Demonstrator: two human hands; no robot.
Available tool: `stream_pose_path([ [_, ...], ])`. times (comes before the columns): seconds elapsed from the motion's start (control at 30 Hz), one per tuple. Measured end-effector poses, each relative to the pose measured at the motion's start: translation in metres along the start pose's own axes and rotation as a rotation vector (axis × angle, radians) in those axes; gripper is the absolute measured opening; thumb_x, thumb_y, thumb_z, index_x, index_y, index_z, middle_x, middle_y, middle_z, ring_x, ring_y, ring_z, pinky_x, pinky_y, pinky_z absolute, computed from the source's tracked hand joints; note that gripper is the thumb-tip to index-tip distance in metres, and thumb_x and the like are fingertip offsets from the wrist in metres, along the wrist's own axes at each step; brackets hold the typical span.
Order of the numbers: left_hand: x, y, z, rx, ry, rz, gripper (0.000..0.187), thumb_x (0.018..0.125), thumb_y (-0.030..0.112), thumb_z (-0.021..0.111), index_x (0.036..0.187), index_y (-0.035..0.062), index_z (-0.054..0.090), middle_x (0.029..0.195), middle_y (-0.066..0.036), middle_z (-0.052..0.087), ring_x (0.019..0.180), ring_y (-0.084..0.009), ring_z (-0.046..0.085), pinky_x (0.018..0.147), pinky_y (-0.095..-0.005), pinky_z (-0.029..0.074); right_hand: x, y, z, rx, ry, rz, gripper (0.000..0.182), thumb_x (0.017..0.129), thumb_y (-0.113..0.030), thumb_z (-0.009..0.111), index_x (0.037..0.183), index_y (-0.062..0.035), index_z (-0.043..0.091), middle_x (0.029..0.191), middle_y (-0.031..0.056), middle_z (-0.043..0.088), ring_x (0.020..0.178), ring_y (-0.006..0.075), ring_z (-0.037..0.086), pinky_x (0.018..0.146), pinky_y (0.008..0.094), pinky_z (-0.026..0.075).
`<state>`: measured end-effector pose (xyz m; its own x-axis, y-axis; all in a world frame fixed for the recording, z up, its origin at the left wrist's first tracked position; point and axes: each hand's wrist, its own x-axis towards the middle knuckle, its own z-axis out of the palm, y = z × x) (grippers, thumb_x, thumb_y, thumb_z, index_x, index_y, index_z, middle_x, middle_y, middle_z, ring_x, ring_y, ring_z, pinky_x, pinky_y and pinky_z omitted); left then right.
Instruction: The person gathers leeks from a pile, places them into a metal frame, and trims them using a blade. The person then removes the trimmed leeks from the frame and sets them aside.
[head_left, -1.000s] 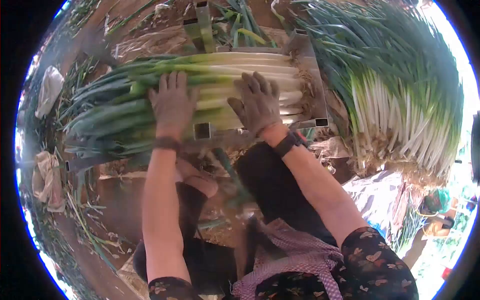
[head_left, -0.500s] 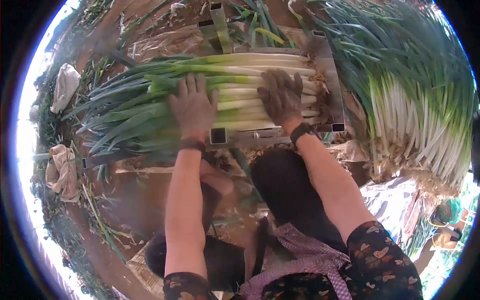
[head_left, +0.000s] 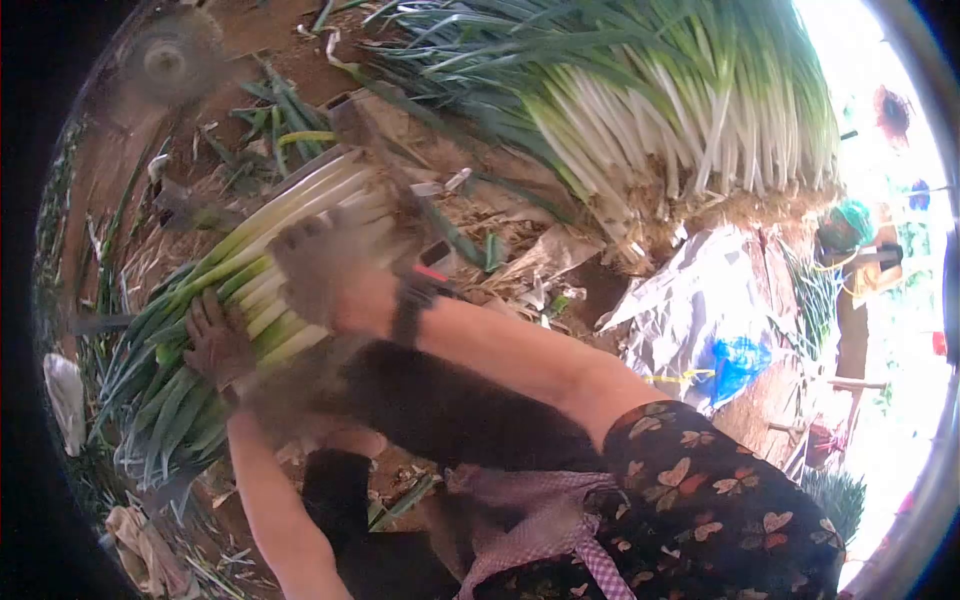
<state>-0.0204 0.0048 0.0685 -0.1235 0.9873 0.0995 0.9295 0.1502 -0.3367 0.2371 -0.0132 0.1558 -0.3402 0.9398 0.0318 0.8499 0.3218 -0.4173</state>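
A row of large green onions (head_left: pixel 262 280) lies across a metal frame, green leaves to the lower left and white root ends to the upper right. My left hand (head_left: pixel 218 340), in a dark work glove, rests open on the stalks where white turns to green, fingers spread. On the white part nearer the roots lies my right hand (head_left: pixel 318 268), gloved too and blurred by motion, its fingers laid over the stalks. Neither hand is wrapped round a stalk. The lower edge of the row is partly hidden by my arms and a blurred patch.
A big heap of green onions (head_left: pixel 690 110) stands at the upper right, roots toward me. Below it lies silvery plastic sheeting (head_left: pixel 690 295) with a blue plastic bag (head_left: pixel 738 368). Loose leaves and soil cover the ground. A pale sack (head_left: pixel 66 405) lies at far left.
My view has turned to the right, so the row now appears tilted and farther left, and more of the right side shows. Both hands stay over the stalks; the right one is now blurred.
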Motion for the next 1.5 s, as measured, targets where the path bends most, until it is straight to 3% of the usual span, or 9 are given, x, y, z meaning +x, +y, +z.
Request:
stream_pose_path([
  [0.3, 0.024, -0.053, 0.042, 0.076, 0.025, 0.205, 0.053, 0.098, 0.038, 0.047, 0.146, 0.019, 0.039, 0.154, -0.007, 0.034, 0.142, -0.0286, 0.03, 0.103, -0.0623, 0.035, -0.176, 0.264, -0.035, -0.013, 0.39, 0.144, 0.045, 0.086, -0.031, 0.064, 0.126, -0.011, 0.06, 0.12, 0.0147, 0.063, 0.105, 0.0353, 0.062, 0.089, 0.0449, 0.051],
  [0.37, 0.038, -0.078, 0.047, 0.214, 0.031, 0.589, 0.053, 0.094, 0.026, 0.051, 0.145, 0.0162, 0.041, 0.154, -0.012, 0.034, 0.142, -0.0299, 0.031, 0.107, -0.0527, 0.037, -0.2, 0.316, -0.027, -0.313, 0.136, 0.551, 0.053, 0.085, -0.033, 0.065, 0.132, -0.0117, 0.053, 0.119, 0.0158, 0.063, 0.106, 0.0372, 0.062, 0.088, 0.0461, 0.051],
  [0.43, 0.04, -0.062, -0.005, 0.353, -0.399, 0.378, 0.055, 0.09, 0.011, 0.049, 0.144, 0.0115, 0.041, 0.154, -0.015, 0.032, 0.141, -0.0302, 0.033, 0.112, -0.0407, 0.036, -0.211, 0.37, -0.017, -0.276, 0.155, 0.708, 0.064, 0.083, -0.035, 0.067, 0.138, -0.0132, 0.043, 0.125, 0.016, 0.058, 0.104, 0.0395, 0.063, 0.087, 0.0484, 0.052],
  [0.7, 0.093, -0.189, -0.043, 0.369, 0.367, 0.43, 0.058, 0.091, -0.002, 0.045, 0.148, 0.0097, 0.036, 0.149, -0.013, 0.04, 0.137, -0.0255, 0.04, 0.112, -0.0346, 0.039, -0.168, 0.474, 0.002, -0.553, 0.251, 0.786, 0.074, 0.079, -0.034, 0.071, 0.141, -0.0099, 0.037, 0.131, 0.017, 0.051, 0.118, 0.0359, 0.055, 0.097, 0.0524, 0.042],
  [0.87, 0.078, 0.021, -0.184, -0.565, 0.243, 0.494, 0.05, 0.1, 0.014, 0.041, 0.149, 0.0055, 0.034, 0.15, -0.012, 0.04, 0.136, -0.025, 0.041, 0.112, -0.0324, 0.036, -0.173, 0.482, 0.026, -0.49, 0.018, 0.921, 0.072, 0.08, -0.034, 0.071, 0.14, -0.0113, 0.039, 0.132, 0.0174, 0.053, 0.124, 0.0341, 0.051, 0.102, 0.052, 0.038],
  [0.97, 0.042, 0.17, -0.23, -1.583, -0.107, 0.47, 0.05, 0.104, 0.027, 0.04, 0.148, 0.0034, 0.034, 0.149, -0.012, 0.042, 0.134, -0.0231, 0.043, 0.115, -0.0318, 0.03, -0.199, 0.496, 0.07, -0.855, 0.507, 0.737, 0.065, 0.085, -0.039, 0.066, 0.138, -0.0115, 0.042, 0.126, 0.0197, 0.06, 0.118, 0.0337, 0.057, 0.098, 0.0516, 0.043],
  [1.1, 0.059, 0.355, -0.239, -0.249, 0.434, 1.049, 0.048, 0.09, 0.012, 0.052, 0.137, 0.003, 0.048, 0.137, -0.014, 0.053, 0.127, -0.0212, 0.051, 0.105, -0.0347, 0.044, -0.231, 0.455, 0.008, -0.089, 0.148, 1.083, 0.061, 0.092, -0.045, 0.054, 0.14, -0.0102, 0.041, 0.111, 0.0225, 0.066, 0.102, 0.0381, 0.065, 0.086, 0.0515, 0.049],
  [1.23, -0.019, 0.492, -0.234, -1.802, -1.101, 0.231, 0.046, 0.099, 0.027, 0.048, 0.139, 0.0029, 0.046, 0.139, -0.012, 0.054, 0.118, -0.0237, 0.06, 0.1, -0.0385, 0.047, -0.266, 0.462, 0.015, -0.308, 0.267, 1.02, 0.065, 0.094, -0.05, 0.05, 0.143, -0.0094, 0.038, 0.112, 0.0237, 0.066, 0.102, 0.0413, 0.064, 0.086, 0.0512, 0.049],
  [1.5, -0.074, 0.564, -0.114, -1.663, -1.133, 0.114, 0.071, 0.092, 0.057, 0.054, 0.142, 0.0073, 0.046, 0.137, -0.013, 0.052, 0.118, -0.0282, 0.052, 0.095, -0.0421, 0.044, -0.245, 0.483, 0.018, -0.242, 0.322, 0.998, 0.072, 0.093, -0.057, 0.047, 0.144, -0.0064, 0.04, 0.128, 0.0262, 0.058, 0.117, 0.0371, 0.058, 0.109, 0.0514, 0.031],
])
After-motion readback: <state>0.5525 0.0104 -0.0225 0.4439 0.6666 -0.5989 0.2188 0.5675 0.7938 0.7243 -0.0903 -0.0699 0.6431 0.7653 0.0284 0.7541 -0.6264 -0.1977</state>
